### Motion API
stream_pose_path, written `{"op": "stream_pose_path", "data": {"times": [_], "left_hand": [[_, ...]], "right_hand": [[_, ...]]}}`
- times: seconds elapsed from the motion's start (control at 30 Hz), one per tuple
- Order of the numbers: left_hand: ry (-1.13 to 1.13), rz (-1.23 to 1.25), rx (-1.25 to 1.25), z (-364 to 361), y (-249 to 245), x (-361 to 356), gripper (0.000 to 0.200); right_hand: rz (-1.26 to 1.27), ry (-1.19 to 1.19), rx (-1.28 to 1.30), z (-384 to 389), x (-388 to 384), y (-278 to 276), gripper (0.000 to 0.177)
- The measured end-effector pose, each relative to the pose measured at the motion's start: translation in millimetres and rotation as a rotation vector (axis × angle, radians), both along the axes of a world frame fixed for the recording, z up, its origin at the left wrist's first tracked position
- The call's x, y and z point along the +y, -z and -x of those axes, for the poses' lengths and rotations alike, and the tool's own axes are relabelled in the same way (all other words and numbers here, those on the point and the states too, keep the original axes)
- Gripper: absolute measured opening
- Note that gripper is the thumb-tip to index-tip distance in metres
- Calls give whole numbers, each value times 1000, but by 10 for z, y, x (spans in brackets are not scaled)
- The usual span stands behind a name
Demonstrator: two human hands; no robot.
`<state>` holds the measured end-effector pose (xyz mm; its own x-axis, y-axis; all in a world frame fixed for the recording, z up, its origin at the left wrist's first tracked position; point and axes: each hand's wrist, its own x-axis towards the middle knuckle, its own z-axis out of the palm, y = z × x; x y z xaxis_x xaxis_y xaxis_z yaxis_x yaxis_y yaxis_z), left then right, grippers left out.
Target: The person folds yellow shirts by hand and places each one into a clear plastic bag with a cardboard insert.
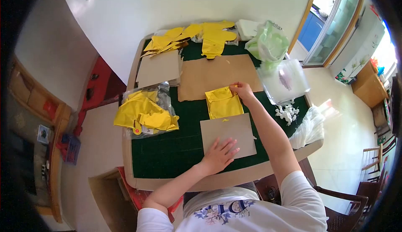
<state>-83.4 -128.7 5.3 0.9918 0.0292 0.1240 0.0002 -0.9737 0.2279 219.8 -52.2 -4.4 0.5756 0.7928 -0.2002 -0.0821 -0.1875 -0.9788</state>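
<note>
A folded yellow foil piece (223, 102) lies on the green table (167, 152), its lower edge tucked under a grey card (234, 133). The right hand (242, 90) pinches its top corner (fingers closed on the foil), while the left hand (218, 154) presses flat and open on the card.

- White short-sleeved T-shirt (251, 215): large dark-blue printed letters among blue flowers, seen upside down and too distorted to read.
- Nothing else carries legible text.

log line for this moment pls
left hand: flat on cardboard sheet | right hand: pinching yellow foil piece | surface: green table
</note>
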Motion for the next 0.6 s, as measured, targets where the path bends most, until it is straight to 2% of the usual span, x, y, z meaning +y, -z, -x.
{"op": "stream_pose_path", "data": {"times": [0.17,0.27,0.37,0.4,0.5,0.6], "left_hand": [[-28,30,-32,-38,22,33,47],[-36,27,-34,-43,0,19,46],[-33,69,-45,-48,-14,25,47],[-28,76,-52,-44,-20,28,47],[-17,87,-81,-43,-27,50,47],[-31,97,-114,-48,3,60,47]], "right_hand": [[3,13,49,62,-40,-159,21],[144,-172,-197,0,-68,-386,24],[239,-439,-671,-286,148,-302,28],[294,-460,-798,-270,181,-381,30],[481,-611,-828,-109,315,-732,31],[469,-826,-832,-155,447,-687,24]]}}
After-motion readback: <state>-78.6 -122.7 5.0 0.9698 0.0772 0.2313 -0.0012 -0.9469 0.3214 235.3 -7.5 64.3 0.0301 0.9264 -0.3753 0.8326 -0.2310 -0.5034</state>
